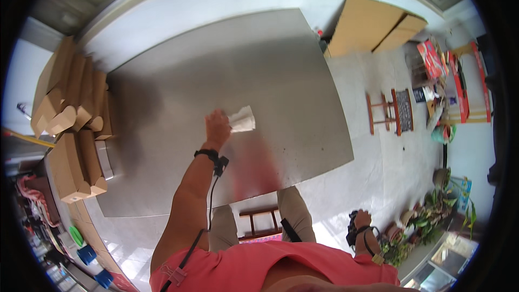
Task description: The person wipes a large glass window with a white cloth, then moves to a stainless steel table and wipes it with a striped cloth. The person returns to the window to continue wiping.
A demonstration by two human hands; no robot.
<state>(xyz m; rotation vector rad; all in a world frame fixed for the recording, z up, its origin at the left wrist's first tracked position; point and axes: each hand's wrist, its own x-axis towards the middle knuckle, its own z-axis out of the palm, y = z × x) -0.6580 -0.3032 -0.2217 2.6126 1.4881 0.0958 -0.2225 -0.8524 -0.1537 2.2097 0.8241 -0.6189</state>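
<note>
My left hand (217, 125) is over the middle of the grey metal-look tabletop (194, 77), its fingers curled on one end of a crumpled white cloth or paper wipe (244, 119). The wipe's wider end fans out to the right, flat against the surface. A black strap with a small device and cable sits on my left wrist. My right hand (362, 219) hangs low at my right side, off the table, beside a black strapped device. Its fingers look bent, but whether they hold anything is too small to tell. Dark specks (284, 151) lie on the tabletop's near right part.
Brown cardboard boxes (77, 166) are stacked along the table's left edge. Flattened cardboard (365, 28) leans on the wall at the far right. A small wooden chair (389, 112) is on the floor to the right, and potted plants (425, 223) stand at the lower right.
</note>
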